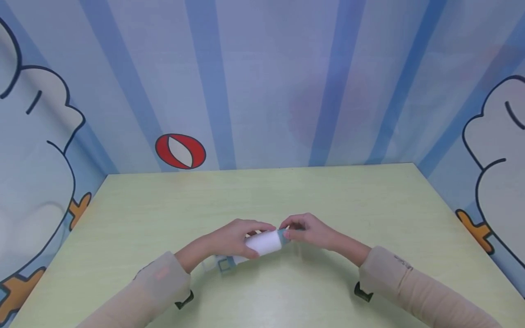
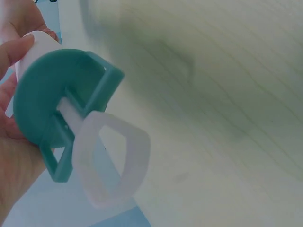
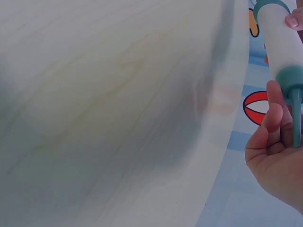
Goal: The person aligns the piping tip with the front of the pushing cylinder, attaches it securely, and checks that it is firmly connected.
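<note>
A large plastic syringe (image 1: 266, 244) with a white barrel is held slantwise above the table. My left hand (image 1: 229, 238) grips the barrel, fingers over the top and thumb on the near side. In the left wrist view, a teal flange (image 2: 42, 99) with two finger loops and a pale plunger ring (image 2: 139, 158) face the camera. At the opposite end, my right hand (image 1: 316, 231) pinches the teal end cap (image 1: 283, 236) between thumb and fingers. The right wrist view shows the thin teal nozzle (image 3: 296, 118) pointing toward that palm. The barrel's contents cannot be seen.
A pale wood-grain table (image 1: 164, 200) lies under both hands. Behind it stands a blue striped backdrop (image 1: 270, 91) with a printed red and white ball (image 1: 164, 150). Printed side panels with cartoon shapes flank the table left and right.
</note>
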A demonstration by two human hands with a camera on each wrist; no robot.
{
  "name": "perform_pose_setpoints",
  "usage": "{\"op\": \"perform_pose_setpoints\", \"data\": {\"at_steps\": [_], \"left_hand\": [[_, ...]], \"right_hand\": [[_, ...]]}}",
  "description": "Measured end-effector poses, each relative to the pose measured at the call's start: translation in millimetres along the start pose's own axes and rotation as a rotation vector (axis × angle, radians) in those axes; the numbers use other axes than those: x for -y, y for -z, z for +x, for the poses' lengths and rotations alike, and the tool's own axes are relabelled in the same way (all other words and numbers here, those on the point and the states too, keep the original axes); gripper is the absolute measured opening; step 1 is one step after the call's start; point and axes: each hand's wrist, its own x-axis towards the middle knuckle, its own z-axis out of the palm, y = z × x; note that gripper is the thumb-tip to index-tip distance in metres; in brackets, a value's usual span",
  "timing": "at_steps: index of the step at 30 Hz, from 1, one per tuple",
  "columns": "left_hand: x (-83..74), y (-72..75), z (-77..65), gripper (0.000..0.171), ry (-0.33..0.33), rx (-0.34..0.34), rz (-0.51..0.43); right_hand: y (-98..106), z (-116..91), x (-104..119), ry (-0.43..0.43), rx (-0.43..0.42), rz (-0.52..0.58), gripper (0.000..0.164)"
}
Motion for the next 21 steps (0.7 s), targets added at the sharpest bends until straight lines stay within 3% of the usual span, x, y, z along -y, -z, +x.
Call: {"op": "perform_pose_setpoints", "data": {"at_steps": [10,14,21], "left_hand": [[-3.0,1.4,0.5,0.058,0.010,-0.010,0.032],[-3.7,1.6,0.3,0.058,0.009,-0.009,0.035],[-4.3,1.0,0.4,0.059,0.013,-0.007,0.041]], "right_hand": [[4.2,-1.1,3.4,-0.029,0.103,0.105,0.036],[4.4,-0.5,4.6,-0.007,0.107,0.073,0.031],[4.0,0.4,5.3,0.018,0.032,-0.046,0.027]]}}
